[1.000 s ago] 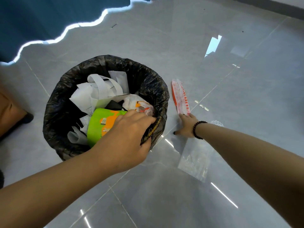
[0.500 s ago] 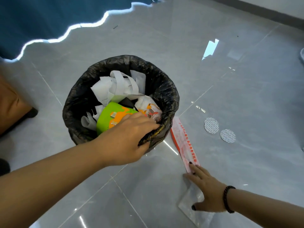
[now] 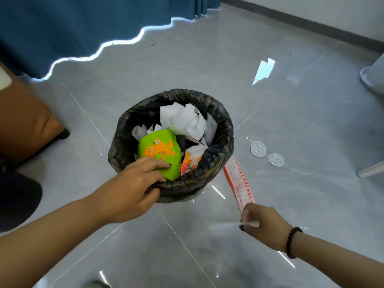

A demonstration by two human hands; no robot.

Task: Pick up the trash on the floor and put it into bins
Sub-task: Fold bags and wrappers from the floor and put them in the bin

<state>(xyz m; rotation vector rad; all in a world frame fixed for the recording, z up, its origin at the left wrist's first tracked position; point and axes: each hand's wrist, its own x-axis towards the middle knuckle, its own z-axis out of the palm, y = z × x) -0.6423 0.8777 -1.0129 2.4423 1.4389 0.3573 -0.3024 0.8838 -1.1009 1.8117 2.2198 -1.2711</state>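
Note:
A bin with a black liner (image 3: 225,123) stands on the grey floor, filled with white paper scraps (image 3: 187,119) and a green and orange cup (image 3: 158,150). My left hand (image 3: 135,183) grips the bin's near rim, fingers inside against the cup and thumb outside. A red and white wrapper (image 3: 236,179) lies on the floor from the bin's right side to my right hand (image 3: 264,223). That hand is curled and pinches a clear plastic bag (image 3: 226,225), which is blurred. The wrapper's near end disappears under the hand.
Two round foil seals (image 3: 258,148) (image 3: 275,160) lie on the floor right of the bin. A blue curtain (image 3: 83,23) hangs at the back left. A brown seat (image 3: 22,121) stands at the left, and a white object (image 3: 374,80) at the right edge.
My right hand has pulled back toward me, dragging the wrapper and clear bag, and has curled to lift the bag. The left hand stays on the bin rim.

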